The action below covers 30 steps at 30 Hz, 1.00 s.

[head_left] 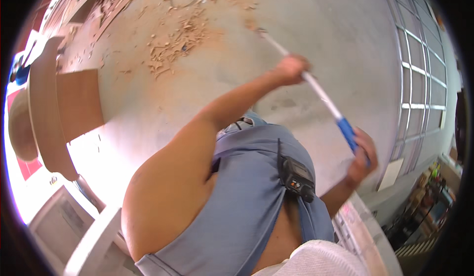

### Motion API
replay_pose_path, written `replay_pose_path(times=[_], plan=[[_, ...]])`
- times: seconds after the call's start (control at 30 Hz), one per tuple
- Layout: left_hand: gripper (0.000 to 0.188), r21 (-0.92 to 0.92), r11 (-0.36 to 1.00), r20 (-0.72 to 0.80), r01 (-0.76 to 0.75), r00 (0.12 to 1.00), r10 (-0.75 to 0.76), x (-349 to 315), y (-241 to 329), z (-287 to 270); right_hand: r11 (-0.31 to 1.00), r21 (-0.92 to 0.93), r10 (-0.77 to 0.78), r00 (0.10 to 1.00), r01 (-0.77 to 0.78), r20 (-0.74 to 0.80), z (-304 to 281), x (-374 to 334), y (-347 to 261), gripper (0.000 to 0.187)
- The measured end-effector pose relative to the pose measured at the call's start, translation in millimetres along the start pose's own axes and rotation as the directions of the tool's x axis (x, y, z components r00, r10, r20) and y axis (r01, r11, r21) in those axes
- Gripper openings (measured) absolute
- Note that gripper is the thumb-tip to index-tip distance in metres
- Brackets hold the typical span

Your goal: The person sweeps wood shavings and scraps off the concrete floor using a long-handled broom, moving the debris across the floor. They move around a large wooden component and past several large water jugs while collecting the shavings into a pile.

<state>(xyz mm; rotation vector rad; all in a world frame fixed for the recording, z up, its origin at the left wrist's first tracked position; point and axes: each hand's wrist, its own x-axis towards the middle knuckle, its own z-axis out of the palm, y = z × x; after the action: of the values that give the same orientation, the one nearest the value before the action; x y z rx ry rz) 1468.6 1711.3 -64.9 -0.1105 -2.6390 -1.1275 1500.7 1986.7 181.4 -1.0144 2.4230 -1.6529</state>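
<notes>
Both my hands hold a long broom (323,97) with a white pole and a blue grip, slanting from the right of my body away to the floor. My left hand (291,70) is wrapped around the middle of the pole, the arm stretched across in front of me. Lower down, my right hand (363,155) is closed around the blue grip at the near end. The far end is small, brownish and blurred, touching or just above the floor. To its left, wood scraps and dust (180,44) are strewn on the concrete.
A wooden piece of furniture (47,108) stands at the left. Boards and offcuts (94,9) are stacked at the far left. Along the right runs a metal grid (414,68); a cluttered shelf (434,202) is at lower right. A black radio (297,177) hangs on my blue garment.
</notes>
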Motion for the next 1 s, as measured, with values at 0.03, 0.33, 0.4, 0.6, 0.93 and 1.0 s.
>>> replay_pose_path(times=[0.03, 0.33, 0.4, 0.6, 0.93, 1.0], plan=[[0.037, -0.04, 0.997, -0.034, -0.066, 0.997, 0.065, 21.3, 16.7, 9.2, 0.992, -0.099, -0.09, 0.993, 0.082, -0.074, -13.1, 8.5, -12.3, 0.023], [0.025, -0.073, 0.997, 0.123, -0.001, 0.992, 0.01, 141.2, -18.5, 108.2, 0.957, -0.285, -0.024, 0.994, 0.054, 0.106, -6.8, 78.7, 30.4, 0.015], [0.026, 0.026, 0.994, 0.232, 0.105, 0.967, -0.109, 123.4, -58.4, 111.8, 0.994, -0.11, 0.009, 0.996, 0.001, 0.094, -4.7, 100.6, 71.1, 0.015], [0.029, 0.19, 0.923, 0.243, 0.333, 0.895, -0.373, 96.9, -110.9, 71.0, 0.938, 0.179, 0.238, 0.926, -0.298, 0.295, -17.3, 168.4, 153.1, 0.016], [0.033, 0.031, 0.999, -0.178, -0.023, 0.984, 0.029, 331.5, -72.2, 70.4, 0.976, 0.128, -0.202, 0.953, 0.177, 0.224, -100.3, 307.0, 152.6, 0.014], [0.031, 0.088, 0.981, -0.017, 0.172, 0.985, -0.171, 325.1, -99.2, 64.7, 0.986, 0.1, -0.16, 0.925, 0.134, 0.344, -71.7, 323.5, 165.4, 0.013]])
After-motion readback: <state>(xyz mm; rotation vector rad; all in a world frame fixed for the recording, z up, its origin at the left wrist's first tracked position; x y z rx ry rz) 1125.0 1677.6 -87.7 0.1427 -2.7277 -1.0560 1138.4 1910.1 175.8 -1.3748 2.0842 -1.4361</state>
